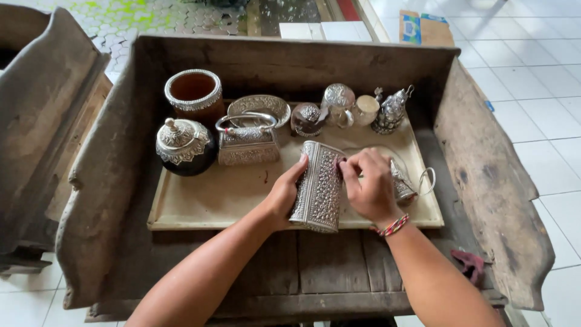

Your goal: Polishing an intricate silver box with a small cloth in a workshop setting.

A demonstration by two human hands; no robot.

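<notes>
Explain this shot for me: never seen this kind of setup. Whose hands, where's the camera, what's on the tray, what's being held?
There is no machine here: a person works with two bare hands, and the single picture comes from a camera worn on their head, looking down. The left hand grips the side of a tall embossed silver vessel that stands on a cream tray. The right hand, with a woven bracelet at the wrist, touches the vessel's upper edge with its fingertips; a small cloth may be pinched there, but that is hard to tell. The tray sits in a worn wooden trough. On the tray lie more silverware: a lidded dark pot, a silver-rimmed brown cup, a small handled box, an oval dish and a little teapot.
</notes>
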